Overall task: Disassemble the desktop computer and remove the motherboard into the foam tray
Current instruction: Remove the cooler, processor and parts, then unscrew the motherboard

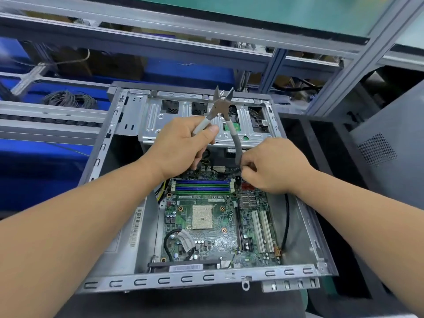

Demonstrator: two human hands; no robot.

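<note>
Left hand (181,145) grips one grey handle of the side cutters (221,106), blades apart and pointing up over the drive cage (202,118); right hand (273,166) pinches a black cable (286,221) at the far edge of the motherboard (218,223), close to the other cutter handle; board sits flat in the open case (206,278), CPU socket (202,217) bare, RAM sticks (203,185) in, cables attached at near left and right edge; not ready to lift. Risks, my read: yanking the cable at an angle could tear the header or bend pins; cutters slipping down could gouge the board or nick my right fingers; cutting blind near the RAM could hit the wrong wire. Case lies on a dark surface; grey side panel (390,143) to the right; aluminium racking (183,26) behind, blue bins (46,88) with coiled wire; foam tray not identifiable.
</note>
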